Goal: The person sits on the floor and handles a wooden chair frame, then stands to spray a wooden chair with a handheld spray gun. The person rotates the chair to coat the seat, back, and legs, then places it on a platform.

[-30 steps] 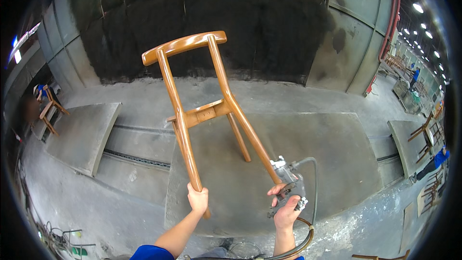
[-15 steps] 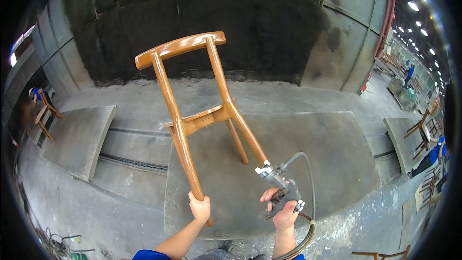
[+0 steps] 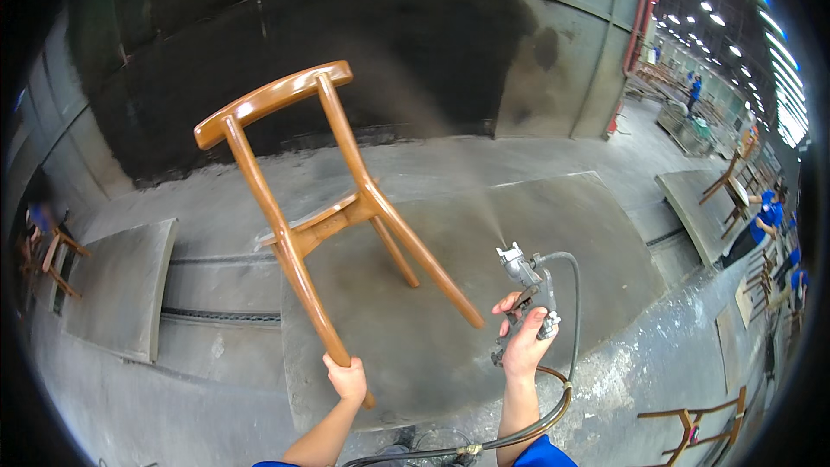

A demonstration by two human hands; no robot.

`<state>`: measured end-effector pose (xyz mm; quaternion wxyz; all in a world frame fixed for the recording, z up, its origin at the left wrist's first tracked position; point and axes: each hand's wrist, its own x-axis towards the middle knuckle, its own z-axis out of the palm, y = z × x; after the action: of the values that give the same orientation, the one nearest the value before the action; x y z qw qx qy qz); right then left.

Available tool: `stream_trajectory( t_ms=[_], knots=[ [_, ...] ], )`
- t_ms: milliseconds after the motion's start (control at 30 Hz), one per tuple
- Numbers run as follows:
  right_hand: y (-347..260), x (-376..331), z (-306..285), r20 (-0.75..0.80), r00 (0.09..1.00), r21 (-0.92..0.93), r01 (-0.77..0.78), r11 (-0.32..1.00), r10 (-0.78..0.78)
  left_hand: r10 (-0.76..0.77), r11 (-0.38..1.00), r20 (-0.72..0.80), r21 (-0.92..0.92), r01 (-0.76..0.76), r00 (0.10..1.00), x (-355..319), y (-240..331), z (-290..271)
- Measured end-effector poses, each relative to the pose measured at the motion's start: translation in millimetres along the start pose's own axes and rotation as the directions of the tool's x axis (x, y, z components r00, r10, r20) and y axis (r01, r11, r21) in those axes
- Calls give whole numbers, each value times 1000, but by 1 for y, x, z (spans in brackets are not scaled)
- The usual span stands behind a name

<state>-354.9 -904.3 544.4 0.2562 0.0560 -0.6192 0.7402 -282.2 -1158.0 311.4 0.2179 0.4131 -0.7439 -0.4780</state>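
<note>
My left hand (image 3: pixel 348 378) grips the lower end of one leg of a glossy brown wooden chair frame (image 3: pixel 320 207), holding it tilted up in the air with its curved backrest toward the dark wall. My right hand (image 3: pixel 523 342) is closed on the handle of a metal spray gun (image 3: pixel 529 285), its nozzle pointing up and left, right of the chair's legs. A thin mist streams from the nozzle. A hose (image 3: pixel 553 398) loops from the gun down past my right forearm.
A grey work platform (image 3: pixel 553 233) lies under the chair, a second slab (image 3: pixel 121 285) to the left. A dark stained wall (image 3: pixel 389 43) stands behind. Other chair frames (image 3: pixel 700 428) and people in blue (image 3: pixel 761 212) are at the right.
The chair has tilted and swung further left. The spray gun has moved right and away from the legs, and now sprays mist.
</note>
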Motion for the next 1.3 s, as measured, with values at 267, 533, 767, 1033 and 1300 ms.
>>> stream_trajectory(
  t_ms=[267,533,767,1033,1300],
  knots=[
    [-40,-24,4,232,972,171,-3,985,-38,-51,996,68,-64,55,996,17,-11,8],
    [-74,-49,10,509,851,83,99,992,-128,75,996,-10,-43,-75,997,8,10,19],
    [-98,-64,7,528,819,175,154,973,-224,-107,991,65,87,101,992,-15,43,21],
    [-109,-77,11,560,771,32,345,938,-303,-95,994,92,69,88,991,-27,45,16],
    [-136,-79,-2,431,884,-14,210,978,-184,-54,996,92,71,47,994,-34,39,19]
  ],
)
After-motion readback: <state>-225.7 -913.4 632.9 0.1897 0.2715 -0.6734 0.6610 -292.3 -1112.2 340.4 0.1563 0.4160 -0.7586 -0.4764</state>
